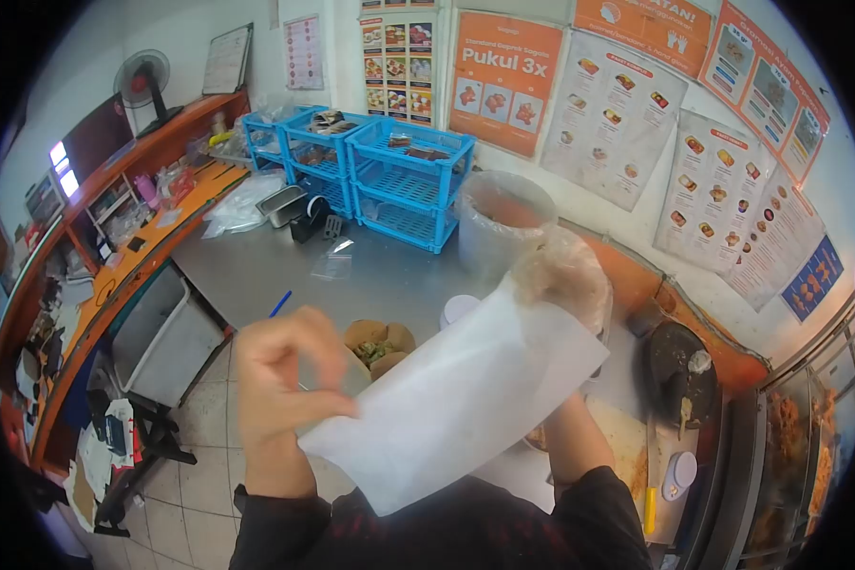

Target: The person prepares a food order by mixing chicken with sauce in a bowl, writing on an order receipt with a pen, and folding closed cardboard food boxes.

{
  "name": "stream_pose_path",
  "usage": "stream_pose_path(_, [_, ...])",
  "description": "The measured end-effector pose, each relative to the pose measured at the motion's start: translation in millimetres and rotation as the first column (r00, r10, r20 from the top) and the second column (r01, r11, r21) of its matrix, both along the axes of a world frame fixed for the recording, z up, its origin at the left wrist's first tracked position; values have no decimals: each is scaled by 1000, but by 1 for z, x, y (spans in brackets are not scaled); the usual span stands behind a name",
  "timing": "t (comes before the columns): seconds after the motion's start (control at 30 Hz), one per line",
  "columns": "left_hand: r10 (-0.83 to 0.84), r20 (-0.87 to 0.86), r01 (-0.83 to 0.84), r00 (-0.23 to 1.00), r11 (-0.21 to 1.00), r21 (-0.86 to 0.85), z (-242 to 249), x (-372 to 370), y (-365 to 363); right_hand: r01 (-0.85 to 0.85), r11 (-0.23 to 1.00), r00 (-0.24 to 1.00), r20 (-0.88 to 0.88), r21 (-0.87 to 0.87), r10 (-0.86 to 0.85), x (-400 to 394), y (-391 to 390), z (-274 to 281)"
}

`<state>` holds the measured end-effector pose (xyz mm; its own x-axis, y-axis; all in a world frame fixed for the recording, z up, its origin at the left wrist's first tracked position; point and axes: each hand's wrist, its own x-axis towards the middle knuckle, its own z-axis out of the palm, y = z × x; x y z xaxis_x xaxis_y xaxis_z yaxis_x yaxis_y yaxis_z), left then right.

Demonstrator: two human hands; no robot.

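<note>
A large white paper sheet spans the space in front of my chest, slanting from lower left up to the right. My right hand, apparently in a clear plastic glove, grips its upper right part; the paper covers my wrist. At the lower left end is my left hand, bare and a little blurred, fingers curved and apart from the thumb. That thumb touches or overlaps the paper's edge. Behind the paper, a brown paper food box with green chopped food stands open, partly hidden. A white round lid or tub shows beside it.
Blue stacked racks and a large translucent bucket line the wall. To the right are a dark stone mortar, a yellow-handled knife on a board and a glass food case. A blue pen lies at the steel table's left edge.
</note>
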<state>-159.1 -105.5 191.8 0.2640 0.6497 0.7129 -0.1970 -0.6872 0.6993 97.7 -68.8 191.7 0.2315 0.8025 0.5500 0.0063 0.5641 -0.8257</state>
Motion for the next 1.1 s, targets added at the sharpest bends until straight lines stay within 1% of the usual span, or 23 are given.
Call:
stream_pose_path(0.03, [159, -63, -157, 985, 987, 38, 9, 19, -5, -16, 1000, 1000, -6, -4, 16, -6, 3, 1])
stream_pose_path(0.1, [254, -196, -256, 947, 967, 14, 11, 46, -8, -39, 999, 999, -4, -16, 39, -16, 5, 1])
stream_pose_path(0.17, [164, -257, -205, 952, 968, -144, 5, 54, -9, -67, 998, 998, -7, -18, 67, -24, 5, 1])
stream_pose_path(0.23, [117, -235, -190, 965, 930, -316, 5, 56, -12, -89, 996, 996, -12, -18, 89, -32, 7, 2])
stream_pose_path(0.33, [113, -150, -157, 982, 932, -328, 5, 50, -15, -111, 994, 994, -14, -20, 111, -40, 12, 3])
stream_pose_path(0.53, [94, -102, -127, 990, 909, -396, 4, 43, -19, -137, 990, 991, 0, -32, 137, -48, 15, 6])
stream_pose_path(0.7, [90, -64, -109, 994, 905, -410, -2, 40, -17, -147, 988, 989, 20, -40, 148, -50, 15, 8])
stream_pose_path(0.83, [66, -40, -77, 997, 877, -474, -1, 39, -17, -149, 988, 987, 57, -48, 152, -50, 13, 11])
stream_pose_path(0.93, [84, -16, -80, 996, 847, -525, 3, 41, -20, -140, 989, 982, 119, -55, 146, -48, 10, 16])
stream_pose_path(1.03, [102, -160, -171, 982, 837, -521, 0, 35, -19, -117, 992, 954, 270, -55, 128, -45, 3, 27])
stream_pose_path(1.07, [210, -218, -276, 953, 899, -339, -4, 32, -15, -102, 994, 925, 363, -47, 112, -42, -2, 34])
stream_pose_path(1.1, [323, -253, -366, 912, 920, -143, -9, 30, -10, -78, 997, 864, 497, -29, 82, -38, -8, 43])
